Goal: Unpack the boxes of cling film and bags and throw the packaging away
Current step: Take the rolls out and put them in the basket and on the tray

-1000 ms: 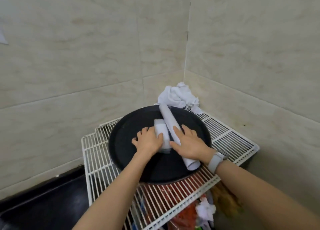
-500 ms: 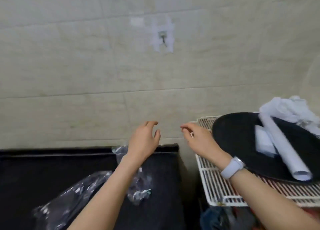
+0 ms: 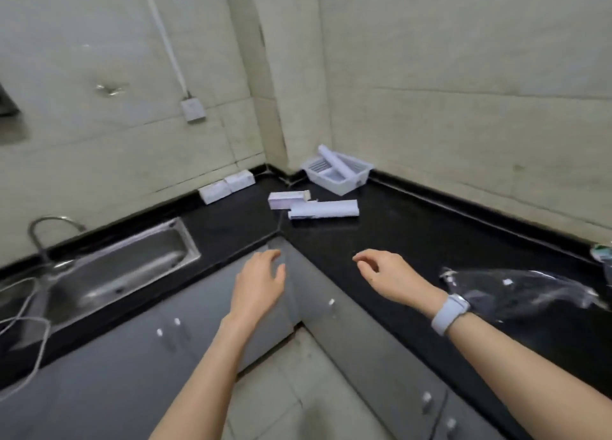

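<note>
The fingers (image 3: 276,257) of the left hand (image 3: 260,282) are loose and a little bent, and they hold nothing. The left hand is held out palm down in front of the inner corner of the shiny black L-shaped counter (image 3: 414,237), with its arm reaching up from the bottom of the view. The right hand (image 3: 389,277) is also palm down, over the counter's front edge. Its fingers curl softly, with the thumb and first finger tips close together, and nothing is between them. A pale grey watch (image 3: 450,313) sits on the right wrist.

Far back on the counter, well apart from both hands, a short white and purple cardboard box (image 3: 287,199) lies flat. Just beside it is a long white and purple cardboard box (image 3: 324,209). Two more small white boxes (image 3: 227,186) lie in a row against the back wall. In the counter's back corner is a white plastic basket (image 3: 351,181) with a white roll (image 3: 334,163) leaning out of it.

A crumpled clear plastic bag (image 3: 523,294) lies on the counter just beside the right wrist. A steel sink (image 3: 126,267) with a bent tap (image 3: 43,234) is set into the counter's left part. White cables (image 3: 29,337) hang over the counter edge there. Grey cupboard doors (image 3: 132,366) are under the counter.
</note>
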